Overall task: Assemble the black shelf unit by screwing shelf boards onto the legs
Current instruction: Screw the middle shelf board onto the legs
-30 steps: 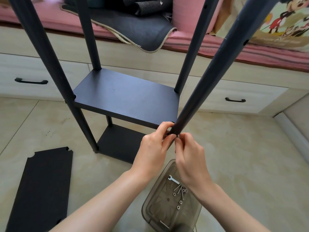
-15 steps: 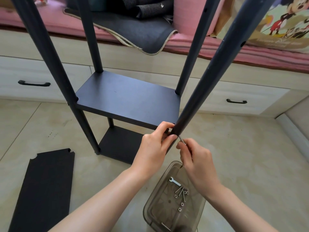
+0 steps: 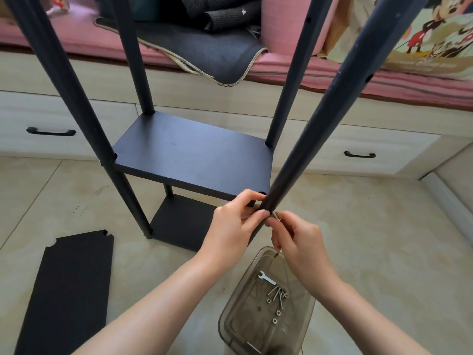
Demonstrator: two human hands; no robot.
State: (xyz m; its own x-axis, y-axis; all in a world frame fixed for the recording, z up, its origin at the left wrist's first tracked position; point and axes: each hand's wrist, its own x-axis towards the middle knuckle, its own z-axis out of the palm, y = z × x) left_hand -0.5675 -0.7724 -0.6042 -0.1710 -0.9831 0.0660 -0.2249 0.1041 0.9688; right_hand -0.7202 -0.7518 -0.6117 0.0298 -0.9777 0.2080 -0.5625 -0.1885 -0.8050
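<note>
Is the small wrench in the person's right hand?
No, the wrench lies in the clear plastic tray among screws, while the right hand pinches a thin metal piece.

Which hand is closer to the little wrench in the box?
Right. The right hand is just above the wrench in the box; the left hand is farther up-left, holding the leg.

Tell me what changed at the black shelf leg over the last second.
The right hand drew back down from the round black front leg, now pinching a thin silver tool against it. The left hand stays gripping the leg beside the black shelf board.
</note>
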